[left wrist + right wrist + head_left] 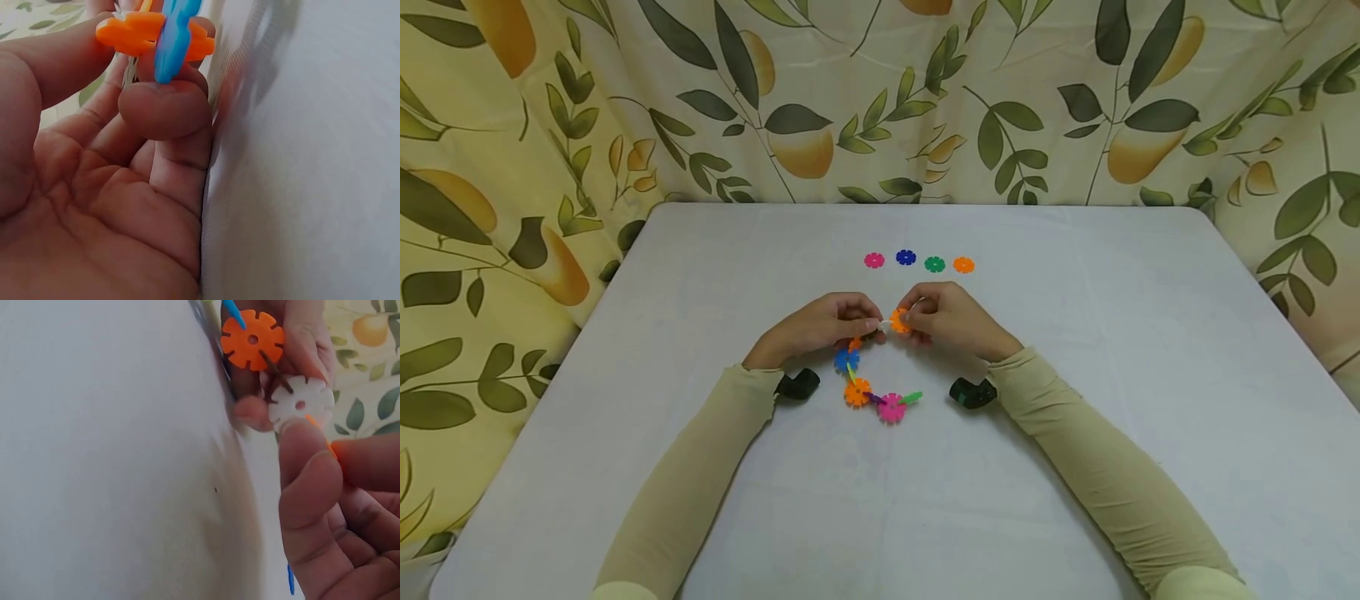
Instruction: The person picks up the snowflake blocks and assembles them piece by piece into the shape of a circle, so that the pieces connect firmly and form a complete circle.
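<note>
Over the middle of the table, my left hand (835,321) pinches the upper end of a curved chain of notched plastic discs, at a white disc (315,394). Thumb and fingertips of my right hand (955,312) pinch an orange disc (898,320), seen edge-on in the right wrist view and meeting the white disc's rim. The chain hangs down past the left fingers through a blue disc (846,360) and another orange disc (856,392) to a pink disc (892,408), with a green disc (912,398) at its far end. My left fingers partly hide the upper links.
Beyond the hands lie several loose discs in a row: pink (874,261), blue (906,257), green (934,264) and orange (963,265). Black wrist devices (973,392) jut inward below the wrists. A leaf-patterned curtain (880,117) hangs behind the white table (1075,267).
</note>
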`<action>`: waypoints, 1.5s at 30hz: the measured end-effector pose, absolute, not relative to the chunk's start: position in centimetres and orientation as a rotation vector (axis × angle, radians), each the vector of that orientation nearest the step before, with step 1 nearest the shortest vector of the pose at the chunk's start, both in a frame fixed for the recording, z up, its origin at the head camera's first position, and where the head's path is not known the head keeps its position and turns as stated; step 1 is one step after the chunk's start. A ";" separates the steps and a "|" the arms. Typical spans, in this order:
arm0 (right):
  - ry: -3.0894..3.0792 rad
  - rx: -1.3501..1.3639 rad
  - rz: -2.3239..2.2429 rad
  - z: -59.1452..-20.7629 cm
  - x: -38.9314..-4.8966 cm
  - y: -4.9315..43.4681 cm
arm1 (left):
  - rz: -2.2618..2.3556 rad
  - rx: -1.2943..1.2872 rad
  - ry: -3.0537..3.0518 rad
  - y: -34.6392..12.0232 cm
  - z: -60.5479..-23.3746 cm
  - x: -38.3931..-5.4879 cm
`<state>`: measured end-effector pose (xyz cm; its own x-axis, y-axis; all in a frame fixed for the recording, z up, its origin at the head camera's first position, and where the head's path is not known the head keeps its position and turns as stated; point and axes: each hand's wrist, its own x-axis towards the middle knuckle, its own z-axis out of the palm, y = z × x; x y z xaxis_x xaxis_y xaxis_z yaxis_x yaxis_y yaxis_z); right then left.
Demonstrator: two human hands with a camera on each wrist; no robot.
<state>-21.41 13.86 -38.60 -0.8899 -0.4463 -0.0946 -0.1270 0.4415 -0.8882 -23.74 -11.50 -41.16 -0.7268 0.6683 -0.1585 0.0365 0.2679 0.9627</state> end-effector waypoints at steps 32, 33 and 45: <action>2.484 -0.566 -1.443 -37.8 -23.0 13.7 | 1.549 0.593 1.977 -12.4 -40.7 -24.3; 2.518 -0.552 -1.434 -37.8 -23.2 13.9 | 1.557 0.597 1.970 -12.5 -40.8 -24.2; 2.696 -0.290 -1.360 -37.9 -25.6 15.8 | 1.593 0.586 1.892 -12.0 -41.7 -23.8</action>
